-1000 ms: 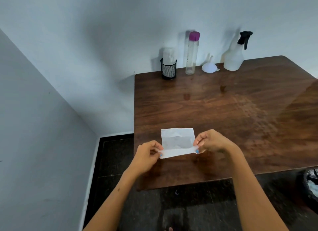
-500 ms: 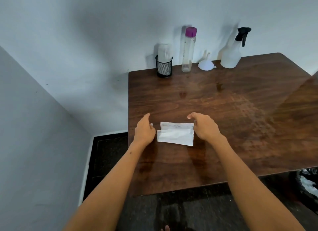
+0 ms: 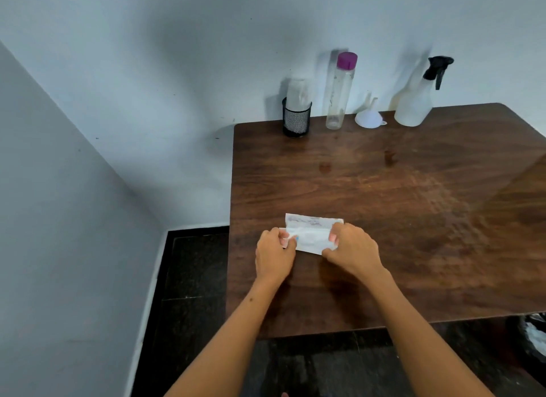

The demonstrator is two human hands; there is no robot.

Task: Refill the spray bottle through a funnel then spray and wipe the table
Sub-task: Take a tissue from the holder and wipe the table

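Walls (image 3: 118,130) of pale blue-grey meet in a corner to the left, above dark floor (image 3: 192,278). Wooden surface (image 3: 413,219), brown and glossy, carries everything else, with a faint wet sheen toward its right side. Along its far edge stand a translucent spray bottle (image 3: 413,104) with a black trigger head, a tall clear bottle (image 3: 338,92) with a purple cap, a black mesh cup (image 3: 296,120) holding rolled white paper, and a small white funnel (image 3: 369,117) resting mouth-down between the two bottles. Near the front edge lies a folded white tissue (image 3: 311,234), creased, with faint unreadable markings. Left hand (image 3: 274,256) pinches its left end; right hand (image 3: 353,250) pinches its right end, each grip closed on the tissue.
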